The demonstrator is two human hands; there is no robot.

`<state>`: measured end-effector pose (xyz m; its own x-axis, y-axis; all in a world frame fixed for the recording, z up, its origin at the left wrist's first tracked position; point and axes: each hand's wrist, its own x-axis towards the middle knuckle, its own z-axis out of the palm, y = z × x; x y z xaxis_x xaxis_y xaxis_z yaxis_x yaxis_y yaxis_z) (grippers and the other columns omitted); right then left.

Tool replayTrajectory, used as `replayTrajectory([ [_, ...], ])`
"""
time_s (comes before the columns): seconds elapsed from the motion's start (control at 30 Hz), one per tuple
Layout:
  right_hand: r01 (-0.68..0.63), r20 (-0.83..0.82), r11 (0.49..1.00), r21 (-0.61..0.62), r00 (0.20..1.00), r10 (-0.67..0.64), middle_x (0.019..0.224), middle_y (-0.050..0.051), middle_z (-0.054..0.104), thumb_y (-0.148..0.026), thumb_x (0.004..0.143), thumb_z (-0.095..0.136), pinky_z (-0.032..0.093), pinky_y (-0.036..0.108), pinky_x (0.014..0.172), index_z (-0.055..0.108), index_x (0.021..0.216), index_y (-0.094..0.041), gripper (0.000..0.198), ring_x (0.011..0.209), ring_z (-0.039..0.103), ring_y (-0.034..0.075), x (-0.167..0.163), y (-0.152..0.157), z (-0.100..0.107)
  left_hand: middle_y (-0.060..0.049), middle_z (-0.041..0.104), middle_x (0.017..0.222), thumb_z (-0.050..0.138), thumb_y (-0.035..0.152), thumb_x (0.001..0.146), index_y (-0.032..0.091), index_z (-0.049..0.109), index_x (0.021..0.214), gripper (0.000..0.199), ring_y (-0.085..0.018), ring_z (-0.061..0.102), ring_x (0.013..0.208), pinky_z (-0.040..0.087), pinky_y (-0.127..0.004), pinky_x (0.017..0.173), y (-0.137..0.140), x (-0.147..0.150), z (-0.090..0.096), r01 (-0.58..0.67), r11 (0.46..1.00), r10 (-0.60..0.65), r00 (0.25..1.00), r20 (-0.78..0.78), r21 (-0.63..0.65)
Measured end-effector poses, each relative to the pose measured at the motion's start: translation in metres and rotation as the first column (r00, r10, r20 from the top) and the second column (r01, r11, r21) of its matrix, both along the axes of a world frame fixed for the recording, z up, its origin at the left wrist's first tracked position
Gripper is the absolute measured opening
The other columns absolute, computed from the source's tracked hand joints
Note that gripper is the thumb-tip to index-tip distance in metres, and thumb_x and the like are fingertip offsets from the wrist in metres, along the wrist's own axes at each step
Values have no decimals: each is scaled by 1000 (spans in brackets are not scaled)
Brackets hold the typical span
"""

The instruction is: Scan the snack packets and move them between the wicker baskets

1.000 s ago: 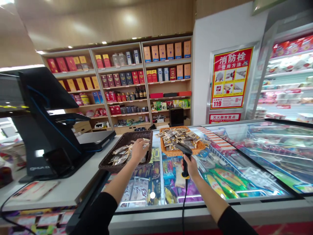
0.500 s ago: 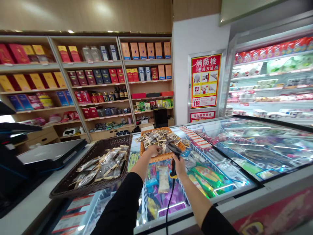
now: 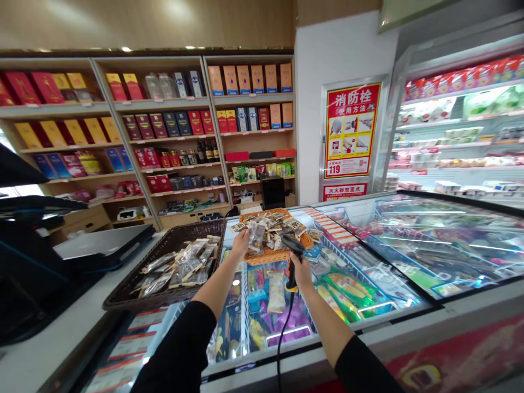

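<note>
My left hand [image 3: 238, 244] is closed on a small clear packet [image 3: 256, 236], raised at the left side of the orange wicker basket [image 3: 262, 258]. More packets with dark contents and printed labels [image 3: 276, 222] are heaped in that basket. My right hand [image 3: 302, 273] grips a black handheld barcode scanner [image 3: 293, 245] with a yellow-trimmed base; its head points toward the basket, and its cable hangs down in front of me. Left of my hands, a dark brown wicker basket [image 3: 135, 307] holds a pile of similar packets [image 3: 190, 265].
Both baskets rest over a glass-topped chest freezer [image 3: 393, 308] stocked with frozen packages. A flat grey-topped device [image 3: 96, 245] and black equipment stand at the left on the counter [image 3: 77, 327]. Shelves of boxes [image 3: 172, 143] line the back; a lit refrigerated case [image 3: 458, 142] stands right.
My left hand has come up and to the left out of the heap, now with a packet in it. The scanner stays in my right hand. The view has shifted slightly.
</note>
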<state>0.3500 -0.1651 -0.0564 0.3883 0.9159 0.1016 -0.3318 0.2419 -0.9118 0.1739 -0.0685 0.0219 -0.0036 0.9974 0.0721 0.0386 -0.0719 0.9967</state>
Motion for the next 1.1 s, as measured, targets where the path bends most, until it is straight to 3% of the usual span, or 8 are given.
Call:
replayTrajectory([
  [0.1, -12, -2, 1000, 11, 1000, 13, 44, -6, 51, -57, 68, 65, 35, 24, 30, 49, 70, -22, 39, 30, 44, 12, -2, -4, 2, -4, 65, 77, 60, 47, 81, 18, 59, 89, 30, -16, 64, 64, 52, -30, 63, -11, -32, 13, 122, 980, -95, 981, 166, -158],
  [0.2, -12, 4, 1000, 25, 1000, 11, 45, -6, 51, -57, 67, 67, 34, 23, 30, 47, 69, -22, 41, 30, 44, 11, -14, -9, 6, -5, 66, 79, 75, 34, 69, 16, 59, 88, 31, -14, 63, 65, 52, -28, 66, -20, -67, 21, 198, 964, -169, 972, 165, -176],
  [0.37, -150, 72, 983, 108, 987, 143, 48, -6, 51, -59, 69, 64, 35, 23, 32, 50, 75, -20, 42, 31, 44, 10, -51, -23, 18, 1, 64, 73, 86, 27, 48, 18, 57, 98, 58, -14, 62, 62, 49, -25, 59, -30, -100, 11, 5, 1000, -4, 1000, 9, -19],
  [0.43, -212, 93, 965, 154, 976, 199, 50, -5, 52, -58, 70, 64, 35, 22, 33, 50, 77, -20, 41, 33, 45, 10, -63, -28, 19, 3, 60, 63, 86, 32, 45, 16, 60, 90, 54, -13, 58, 57, 44, -22, 54, -31, -105, 3, -48, 997, 51, 998, -43, 59],
  [0.53, -215, 31, 963, 163, 977, 213, 50, -6, 52, -59, 70, 65, 36, 22, 34, 48, 75, -20, 42, 34, 45, 9, -70, -31, 16, 5, 52, 53, 85, 39, 45, 15, 63, 74, 43, -9, 50, 49, 36, -20, 49, -30, -107, -6, 1, 990, 7, 999, -54, 145],
  [0.7, -199, -6, 971, 134, 979, 201, 49, -6, 51, -59, 69, 64, 36, 22, 34, 49, 78, -20, 43, 32, 44, 9, -66, -32, 7, 4, 49, 51, 80, 47, 52, 15, 59, 60, 39, -7, 44, 48, 36, -20, 49, -32, -106, -5, 5, 987, -11, 999, 33, 159],
  [0.87, -320, 181, 940, 120, 938, 296, 51, -5, 51, -58, 75, 60, 34, 22, 33, 49, 76, -20, 40, 33, 44, 10, -73, -38, 6, 4, 52, 58, 75, 58, 55, 16, 61, 76, 49, -8, 47, 52, 40, -21, 50, -34, -104, -3, -39, 988, 27, 996, 82, 147],
  [1.1, -370, 512, 924, 95, 814, 274, 44, -5, 47, -49, 85, 52, 34, 23, 36, 52, 73, -19, 32, 33, 43, 12, -79, -49, 13, 5, 51, 57, 68, 59, 61, 17, 56, 69, 45, -7, 42, 44, 32, -20, 41, -29, -101, -7, -130, 951, 168, 979, -115, 281],
])
